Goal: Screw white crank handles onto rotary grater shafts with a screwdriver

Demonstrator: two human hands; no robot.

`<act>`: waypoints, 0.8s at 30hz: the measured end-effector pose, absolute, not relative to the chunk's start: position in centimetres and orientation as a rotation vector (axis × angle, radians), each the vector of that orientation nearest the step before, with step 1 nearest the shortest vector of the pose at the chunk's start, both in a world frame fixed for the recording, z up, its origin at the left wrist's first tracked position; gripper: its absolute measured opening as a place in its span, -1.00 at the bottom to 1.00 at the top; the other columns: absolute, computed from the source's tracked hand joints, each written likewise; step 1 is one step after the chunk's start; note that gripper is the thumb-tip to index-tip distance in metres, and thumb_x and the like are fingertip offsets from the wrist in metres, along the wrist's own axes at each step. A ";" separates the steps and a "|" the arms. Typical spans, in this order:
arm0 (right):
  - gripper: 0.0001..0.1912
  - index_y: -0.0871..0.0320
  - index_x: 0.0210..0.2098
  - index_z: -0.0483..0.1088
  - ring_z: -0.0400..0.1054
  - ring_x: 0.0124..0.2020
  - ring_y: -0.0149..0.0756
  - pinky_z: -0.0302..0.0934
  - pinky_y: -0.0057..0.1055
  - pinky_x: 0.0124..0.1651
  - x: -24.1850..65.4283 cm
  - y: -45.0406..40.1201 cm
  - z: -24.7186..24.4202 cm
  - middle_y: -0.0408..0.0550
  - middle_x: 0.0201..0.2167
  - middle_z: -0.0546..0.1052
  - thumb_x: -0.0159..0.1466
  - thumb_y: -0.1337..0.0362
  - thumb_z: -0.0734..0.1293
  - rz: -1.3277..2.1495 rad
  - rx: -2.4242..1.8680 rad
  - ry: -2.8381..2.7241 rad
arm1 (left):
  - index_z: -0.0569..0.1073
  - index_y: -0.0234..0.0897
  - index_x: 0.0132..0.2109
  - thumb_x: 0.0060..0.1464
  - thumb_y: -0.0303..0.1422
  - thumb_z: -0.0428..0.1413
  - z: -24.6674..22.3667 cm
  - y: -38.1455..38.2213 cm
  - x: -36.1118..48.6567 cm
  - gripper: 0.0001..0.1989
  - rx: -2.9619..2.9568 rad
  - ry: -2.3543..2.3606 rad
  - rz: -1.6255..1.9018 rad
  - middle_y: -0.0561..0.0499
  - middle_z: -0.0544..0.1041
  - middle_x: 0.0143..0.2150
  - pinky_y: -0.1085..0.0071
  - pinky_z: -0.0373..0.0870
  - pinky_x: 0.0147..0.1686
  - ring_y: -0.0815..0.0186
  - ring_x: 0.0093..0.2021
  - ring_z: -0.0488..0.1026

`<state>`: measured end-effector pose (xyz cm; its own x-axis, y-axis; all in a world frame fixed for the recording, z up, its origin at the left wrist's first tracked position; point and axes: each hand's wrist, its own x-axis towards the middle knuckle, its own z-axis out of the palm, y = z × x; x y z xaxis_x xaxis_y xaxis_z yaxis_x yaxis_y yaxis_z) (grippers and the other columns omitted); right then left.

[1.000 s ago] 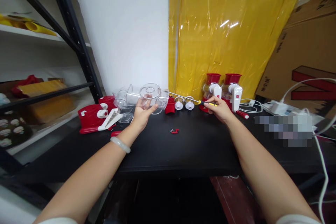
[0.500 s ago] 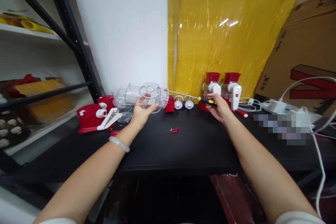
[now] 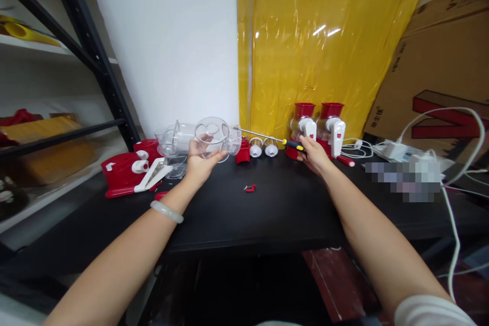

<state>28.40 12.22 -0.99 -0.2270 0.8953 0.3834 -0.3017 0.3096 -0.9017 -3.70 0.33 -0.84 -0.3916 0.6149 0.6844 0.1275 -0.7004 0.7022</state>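
My left hand (image 3: 202,160) is closed around a clear plastic grater housing (image 3: 185,136), held on its side above the table with its round opening toward me. In my right hand (image 3: 315,154) is a screwdriver (image 3: 293,144) with a black and yellow handle, its long shaft pointing left. The tip reaches the housing's right end; I cannot tell whether it touches a screw. Below, a small red part (image 3: 250,188) with tiny metal pieces beside it lies on the table. Behind, two metal grater drums (image 3: 255,147) stand beside a red piece (image 3: 243,152).
Red bases (image 3: 123,173) with a white lever sit at left, near a black shelf frame (image 3: 110,86). Two assembled red and white graters (image 3: 332,132) stand at the back right. White cables and a power strip (image 3: 399,150) lie farther right. The black table (image 3: 229,224) has its edge toward me.
The whole view has shifted slightly, so everything appears a little farther left. Both hands keep their holds, and the screwdriver stays at the housing's right end.
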 end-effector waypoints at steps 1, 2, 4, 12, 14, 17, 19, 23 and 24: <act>-0.46 0.08 -0.50 0.18 -0.01 -0.73 -0.56 0.12 -0.53 -0.60 28.4 12.2 -0.9 -0.38 -0.76 0.13 -0.01 -0.13 0.51 1.254 -0.578 -1.335 | 0.29 -0.15 -0.04 -0.35 -0.30 0.46 -0.8 0.3 -3.8 -0.29 1.501 1.020 2.158 -0.11 0.42 0.15 0.08 0.44 0.12 0.05 0.28 0.31; -0.46 0.08 -0.47 0.20 0.00 -0.71 -0.58 0.14 -0.54 -0.57 28.4 12.1 -0.8 -0.38 -0.73 0.14 -0.05 -0.10 0.54 1.274 -0.561 -1.305 | 0.30 -0.15 -0.04 -0.35 -0.30 0.46 -0.8 0.3 -3.8 -0.30 1.493 1.028 2.152 -0.11 0.42 0.15 0.06 0.42 0.13 0.04 0.27 0.31; -0.47 0.06 -0.43 0.22 0.03 -0.68 -0.58 0.19 -0.53 -0.51 28.5 11.9 -0.5 -0.38 -0.67 0.20 -0.10 -0.04 0.57 1.324 -0.536 -1.261 | 0.32 -0.16 -0.04 -0.33 -0.29 0.45 -0.8 0.3 -3.8 -0.32 1.481 1.023 2.134 -0.11 0.44 0.14 0.04 0.37 0.17 0.04 0.26 0.33; -0.54 0.03 -0.37 0.30 0.18 -0.59 -0.54 0.30 -0.45 -0.41 28.9 11.8 0.0 -0.31 -0.52 0.34 -0.12 0.06 0.57 1.269 -0.478 -1.221 | 0.36 -0.17 -0.02 -0.25 -0.24 0.42 -1.3 0.6 -3.4 -0.38 1.405 0.974 2.045 -0.11 0.45 0.17 0.05 0.28 0.25 0.12 0.22 0.40; -0.54 0.04 -0.38 0.31 0.20 -0.59 -0.55 0.30 -0.48 -0.42 29.0 12.0 -0.1 -0.30 -0.51 0.36 -0.12 0.04 0.58 1.224 -0.478 -1.217 | 0.36 -0.19 -0.03 -0.29 -0.26 0.44 -1.4 0.7 -3.6 -0.35 1.405 0.968 2.053 -0.13 0.45 0.18 0.04 0.28 0.25 0.09 0.23 0.39; -0.53 0.07 -0.42 0.31 0.16 -0.63 -0.56 0.24 -0.51 -0.49 28.9 12.5 -0.3 -0.31 -0.59 0.31 -0.09 -0.04 0.57 1.162 -0.498 -1.246 | 0.35 -0.17 0.00 -0.30 -0.29 0.44 -1.4 0.7 -3.9 -0.32 1.432 0.939 2.056 -0.13 0.46 0.17 0.05 0.29 0.25 0.09 0.24 0.38; -0.51 0.08 -0.47 0.29 0.10 -0.69 -0.55 0.17 -0.50 -0.56 28.8 12.6 -0.5 -0.32 -0.68 0.23 -0.03 -0.11 0.53 1.119 -0.533 -1.296 | 0.34 -0.16 0.01 -0.28 -0.30 0.44 -1.3 0.7 -4.2 -0.33 1.452 0.923 2.045 -0.13 0.47 0.17 0.04 0.30 0.24 0.10 0.24 0.39; -0.48 0.09 -0.57 0.23 0.03 -0.77 -0.51 0.08 -0.45 -0.64 28.9 12.4 -0.9 -0.32 -0.81 0.12 0.13 -0.21 0.39 1.052 -0.615 -1.444 | 0.34 -0.16 -0.06 -0.32 -0.32 0.45 -1.1 0.6 -4.4 -0.36 1.471 0.905 2.069 -0.11 0.49 0.14 0.04 0.32 0.22 0.09 0.24 0.38; -0.46 0.09 -0.59 0.22 0.02 -0.79 -0.50 0.07 -0.45 -0.65 29.0 12.4 -0.9 -0.31 -0.83 0.11 0.15 -0.22 0.37 1.035 -0.634 -1.464 | 0.34 -0.16 -0.07 -0.33 -0.32 0.45 -1.1 0.6 -4.4 -0.36 1.476 0.908 2.076 -0.10 0.50 0.13 0.05 0.33 0.22 0.09 0.24 0.38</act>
<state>29.03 12.38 -0.85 -0.1773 0.8549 0.4876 -0.1747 0.4603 -0.8704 -4.44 0.57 -1.07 -0.3382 0.6745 0.6562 0.0242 -0.6908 0.7226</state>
